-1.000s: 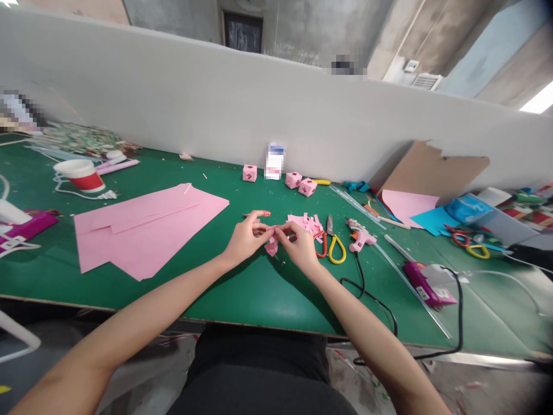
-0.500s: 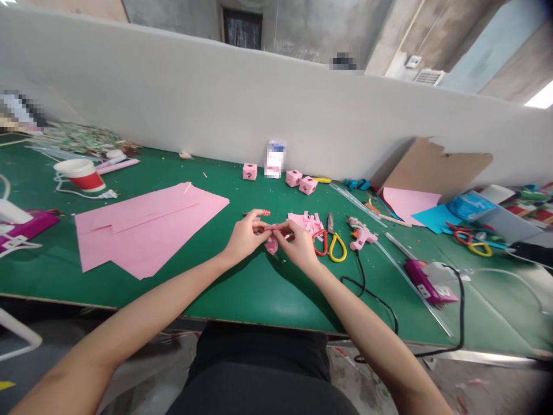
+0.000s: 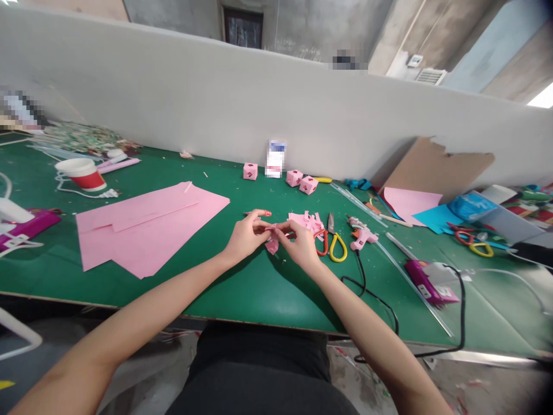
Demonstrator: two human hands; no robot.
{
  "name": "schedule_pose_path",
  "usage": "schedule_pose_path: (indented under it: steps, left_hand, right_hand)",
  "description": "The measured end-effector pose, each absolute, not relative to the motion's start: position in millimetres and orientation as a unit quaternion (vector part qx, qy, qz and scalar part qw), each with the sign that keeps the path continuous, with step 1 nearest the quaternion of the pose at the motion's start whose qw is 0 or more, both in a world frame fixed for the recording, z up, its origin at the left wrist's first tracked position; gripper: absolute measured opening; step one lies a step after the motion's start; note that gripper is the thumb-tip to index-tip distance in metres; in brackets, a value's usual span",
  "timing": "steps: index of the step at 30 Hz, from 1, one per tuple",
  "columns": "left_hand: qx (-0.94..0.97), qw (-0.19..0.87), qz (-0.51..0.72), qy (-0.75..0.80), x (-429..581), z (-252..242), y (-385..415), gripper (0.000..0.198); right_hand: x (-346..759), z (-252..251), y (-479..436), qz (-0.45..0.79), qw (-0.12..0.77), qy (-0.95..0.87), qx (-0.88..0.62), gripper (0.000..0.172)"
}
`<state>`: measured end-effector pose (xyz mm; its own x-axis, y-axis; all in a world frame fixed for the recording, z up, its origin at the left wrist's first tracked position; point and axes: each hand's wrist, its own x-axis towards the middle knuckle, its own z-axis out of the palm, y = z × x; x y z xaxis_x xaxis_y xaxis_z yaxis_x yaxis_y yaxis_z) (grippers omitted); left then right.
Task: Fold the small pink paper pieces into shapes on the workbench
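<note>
My left hand (image 3: pixel 247 237) and my right hand (image 3: pixel 299 244) meet above the green table, thumbs and fingers pinched on a small pink paper piece (image 3: pixel 273 228). Most of that piece is hidden by the fingertips. Just below it, a folded pink paper bit (image 3: pixel 272 246) shows between the hands; whether it is joined to the held piece I cannot tell. Pink paper scraps (image 3: pixel 309 221) lie beside my right hand. Scissors (image 3: pixel 332 239) with red and yellow handles rest right of them, partly covered by that hand.
Large pink sheets (image 3: pixel 151 236) lie at left, near a paper cup (image 3: pixel 81 174). Pink paper cubes (image 3: pixel 250 171) stand at the back. A pink glue gun (image 3: pixel 362 235) with a black cord and a purple power strip (image 3: pixel 430 283) are at right.
Almost nothing differs. Both hands keep their pinch on the pink paper piece, and the whole view has shifted very slightly.
</note>
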<state>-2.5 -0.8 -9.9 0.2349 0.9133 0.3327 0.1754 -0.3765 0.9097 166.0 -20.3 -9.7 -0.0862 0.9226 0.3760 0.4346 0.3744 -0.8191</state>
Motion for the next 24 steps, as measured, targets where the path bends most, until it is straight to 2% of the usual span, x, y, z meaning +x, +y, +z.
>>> schedule_pose_path:
  steps: [12, 17, 24]
  left_hand:
    - [0.718, 0.351, 0.437, 0.412, -4.3, -10.7, -0.4, 0.039]
    - [0.716, 0.356, 0.436, 0.413, -4.3, -10.6, -0.2, 0.038]
    - [0.691, 0.395, 0.447, 0.408, -4.3, -14.4, 2.7, 0.037]
  right_hand:
    - [168.4, -10.7, -19.1, 0.206, 0.45, -0.729, -0.473, 0.018]
    - [169.7, -11.9, -18.6, 0.152, 0.43, -0.765, -0.455, 0.02]
    - [169.6, -15.9, -16.7, 0.141, 0.454, -0.745, -0.468, 0.02]
